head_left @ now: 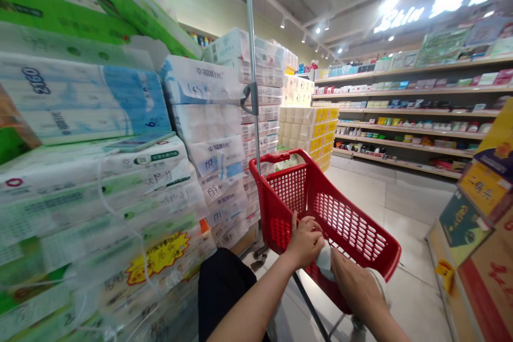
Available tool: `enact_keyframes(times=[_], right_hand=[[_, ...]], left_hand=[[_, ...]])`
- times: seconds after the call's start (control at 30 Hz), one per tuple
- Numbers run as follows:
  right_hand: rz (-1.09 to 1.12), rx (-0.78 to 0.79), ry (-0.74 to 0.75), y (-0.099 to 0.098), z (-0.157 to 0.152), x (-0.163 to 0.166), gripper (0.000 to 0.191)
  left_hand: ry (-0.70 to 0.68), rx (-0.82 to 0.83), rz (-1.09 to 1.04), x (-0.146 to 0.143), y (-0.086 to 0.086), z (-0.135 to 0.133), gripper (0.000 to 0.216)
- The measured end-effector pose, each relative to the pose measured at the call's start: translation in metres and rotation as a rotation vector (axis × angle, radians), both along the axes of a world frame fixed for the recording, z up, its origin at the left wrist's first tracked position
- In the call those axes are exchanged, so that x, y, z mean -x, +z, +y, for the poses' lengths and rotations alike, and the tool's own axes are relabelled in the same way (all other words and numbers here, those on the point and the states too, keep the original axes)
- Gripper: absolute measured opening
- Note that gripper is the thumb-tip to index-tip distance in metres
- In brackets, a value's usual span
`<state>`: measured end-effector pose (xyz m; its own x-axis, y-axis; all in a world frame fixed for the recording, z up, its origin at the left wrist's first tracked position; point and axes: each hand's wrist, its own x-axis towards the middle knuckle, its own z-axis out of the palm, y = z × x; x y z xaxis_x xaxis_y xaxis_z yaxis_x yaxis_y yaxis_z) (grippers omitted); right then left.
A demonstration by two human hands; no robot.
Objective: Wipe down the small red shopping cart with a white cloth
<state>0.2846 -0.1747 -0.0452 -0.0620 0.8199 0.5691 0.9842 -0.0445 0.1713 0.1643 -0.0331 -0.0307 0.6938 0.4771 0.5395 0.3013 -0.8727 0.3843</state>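
A red plastic shopping cart stands in a store aisle in front of me. My left hand rests curled on the cart's near rim, fingers closed against a pale light-blue item. My right hand lies just below and to the right, with its fingers on the same pale item; the fingertips are hidden. What the item is cannot be made out. A thin metal pole rises from the cart's far end.
Tall stacks of wrapped tissue packs crowd the left side, with a phone lying on one. More stacked packs stand farther down. Shelves of goods line the right, and cardboard boxes sit near right.
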Motion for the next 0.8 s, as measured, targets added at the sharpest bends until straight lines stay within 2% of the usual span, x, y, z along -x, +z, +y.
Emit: enact_keyframes(times=[0.13, 0.23, 0.37, 0.43, 0.57, 0.63, 0.7, 0.8], right_hand=[[0.054, 0.014, -0.02, -0.007, -0.008, -0.006, 0.025], [0.102, 0.005, 0.037, -0.014, -0.025, -0.017, 0.026], [0.145, 0.001, 0.208, -0.024, -0.05, -0.051, 0.028], [0.133, 0.024, 0.248, -0.028, -0.06, -0.077, 0.029], [0.157, 0.084, 0.161, -0.027, -0.066, -0.126, 0.036], [0.183, 0.087, 0.115, -0.024, -0.063, -0.139, 0.038], [0.19, 0.067, 0.066, -0.019, -0.058, -0.139, 0.038], [0.17, 0.035, -0.002, -0.011, -0.049, -0.109, 0.035]], left_hand=[[-0.021, -0.001, -0.007, 0.003, 0.001, 0.002, 0.024], [-0.032, -0.012, -0.005, 0.005, 0.002, 0.003, 0.025], [-0.041, -0.011, 0.0, 0.007, 0.001, 0.002, 0.028], [-0.048, -0.004, -0.004, 0.007, 0.0, 0.002, 0.028], [-0.045, 0.005, -0.013, 0.006, -0.003, 0.002, 0.027], [-0.046, 0.008, -0.019, 0.005, -0.003, 0.002, 0.028], [-0.043, 0.007, -0.028, 0.004, -0.003, 0.001, 0.027], [-0.018, -0.016, -0.037, 0.003, -0.002, -0.001, 0.027]])
